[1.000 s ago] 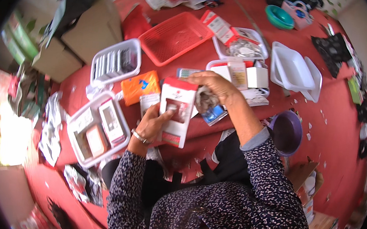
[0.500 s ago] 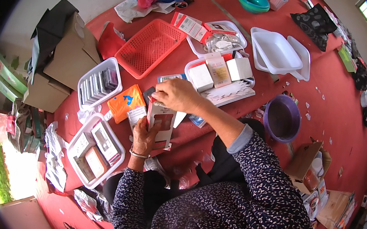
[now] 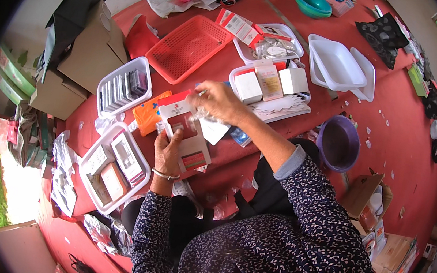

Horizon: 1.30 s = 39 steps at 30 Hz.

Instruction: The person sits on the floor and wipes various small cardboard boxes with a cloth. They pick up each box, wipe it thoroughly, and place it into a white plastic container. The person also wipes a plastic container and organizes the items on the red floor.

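Note:
My left hand (image 3: 166, 157) grips a flat white-and-red box (image 3: 194, 152) by its near left edge, thumb on its front. The box has a dark reddish window and tilts up toward me. Just above its upper right side, my right hand (image 3: 217, 101) is closed with a small pale, shiny thing hanging below its fingers; blur hides what it is. Behind the box lies an orange packet (image 3: 148, 117), partly covered. A white sheet or card (image 3: 213, 131) shows under my right wrist.
At left stand a white tray of dark flat cases (image 3: 145, 66) and a white tray of boxes (image 3: 145, 174). Farther off are a red basket (image 3: 168, 79), a tray of white boxes (image 3: 232, 76) and stacked white trays (image 3: 334, 69). A purple basin (image 3: 356, 147) stands at right.
The box has turned and tilted, showing more of its front and red top. My right hand has moved from its top edge to the right and now carries the small pale thing.

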### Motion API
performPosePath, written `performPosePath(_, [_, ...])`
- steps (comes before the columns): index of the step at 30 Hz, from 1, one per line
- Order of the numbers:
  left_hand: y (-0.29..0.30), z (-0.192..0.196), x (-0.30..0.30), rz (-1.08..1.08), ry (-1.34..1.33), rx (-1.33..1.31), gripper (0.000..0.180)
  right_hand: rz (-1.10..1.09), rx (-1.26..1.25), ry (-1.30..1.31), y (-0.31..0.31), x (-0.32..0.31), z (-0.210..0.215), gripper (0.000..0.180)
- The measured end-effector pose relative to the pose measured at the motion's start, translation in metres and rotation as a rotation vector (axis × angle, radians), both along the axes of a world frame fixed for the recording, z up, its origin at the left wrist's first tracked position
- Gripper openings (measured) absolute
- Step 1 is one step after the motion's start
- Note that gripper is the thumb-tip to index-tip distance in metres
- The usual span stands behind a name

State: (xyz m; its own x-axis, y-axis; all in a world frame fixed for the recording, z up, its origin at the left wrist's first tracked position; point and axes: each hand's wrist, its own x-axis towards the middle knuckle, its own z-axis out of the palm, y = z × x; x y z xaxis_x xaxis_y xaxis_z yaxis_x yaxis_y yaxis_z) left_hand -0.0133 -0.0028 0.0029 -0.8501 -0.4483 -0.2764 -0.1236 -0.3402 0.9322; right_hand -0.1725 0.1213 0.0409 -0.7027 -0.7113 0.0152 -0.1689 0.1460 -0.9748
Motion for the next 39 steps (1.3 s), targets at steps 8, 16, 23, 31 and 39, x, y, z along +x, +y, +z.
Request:
performPosePath(8, [0.003, 0.017, 0.009, -0.059, 0.123, 0.652, 0.037, 0.043, -0.149, -0.459, -0.021, 0.013, -0.01, 0.035])
performPosePath(16, [0.008, 0.011, 0.006, -0.037, 0.274, 1.074, 0.071, -0.009, -0.111, -0.182, -0.019, 0.025, -0.008, 0.036])
performPosePath(23, [0.009, 0.015, 0.007, -0.187, 0.42, 1.114, 0.064, -0.045, -0.101, 0.073, -0.017, 0.034, 0.009, 0.031])
performPosePath(31, [0.01, 0.017, 0.012, -0.347, 0.402, 1.165, 0.075, -0.009, 0.019, 0.352, -0.012, 0.02, 0.025, 0.022])
performPosePath(39, [0.02, 0.015, 0.007, -0.324, 0.236, 1.006, 0.077, -0.207, -0.177, 0.637, -0.033, 0.031, 0.031, 0.011])
